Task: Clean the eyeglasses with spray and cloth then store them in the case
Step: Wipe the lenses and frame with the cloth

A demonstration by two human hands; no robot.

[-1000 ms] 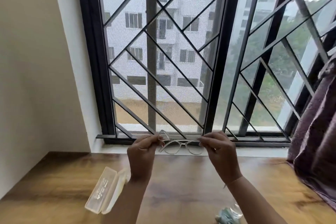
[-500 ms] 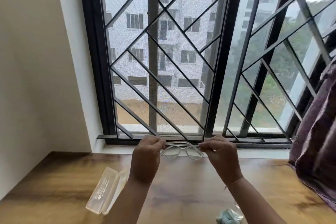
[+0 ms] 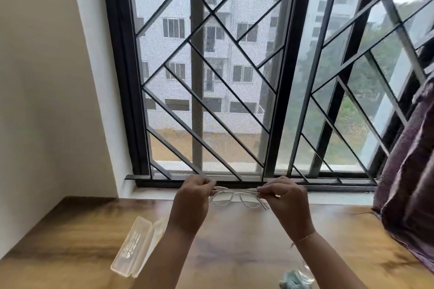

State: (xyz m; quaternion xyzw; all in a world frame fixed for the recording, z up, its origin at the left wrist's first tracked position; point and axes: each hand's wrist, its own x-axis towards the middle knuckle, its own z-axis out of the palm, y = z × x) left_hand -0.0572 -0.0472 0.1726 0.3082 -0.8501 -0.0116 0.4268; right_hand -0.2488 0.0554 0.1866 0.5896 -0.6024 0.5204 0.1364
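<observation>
A tall window [image 3: 211,77] with a black metal frame and a grille of slanted bars fills the far side, with an apartment block and trees hazy behind its mesh and glass. A plain pale wall [image 3: 47,77] closes the left. The bench [image 3: 70,230] is brown wood with a streaked, glossy grain and runs up to a white sill. A purple curtain [image 3: 411,171] of shiny, creased cloth hangs at the right, cut off by the frame edge.

Both forearms reach up from the bottom, and the left one covers the right edge of the case [image 3: 133,251], a long rounded box of cloudy pale plastic lying open on the bench; its print is too blurred to read. The left hand [image 3: 192,197] and right hand [image 3: 284,199] each pinch one end of the eyeglasses [image 3: 237,197] with curled fingers, holding them above the bench just before the sill. The frame is thin and clear, the lenses rounded, and the side arms lie across behind them. A crumpled pale blue-green cloth [image 3: 291,281] sits at the bottom edge, partly cut off, with something clear beside it that is hard to make out
</observation>
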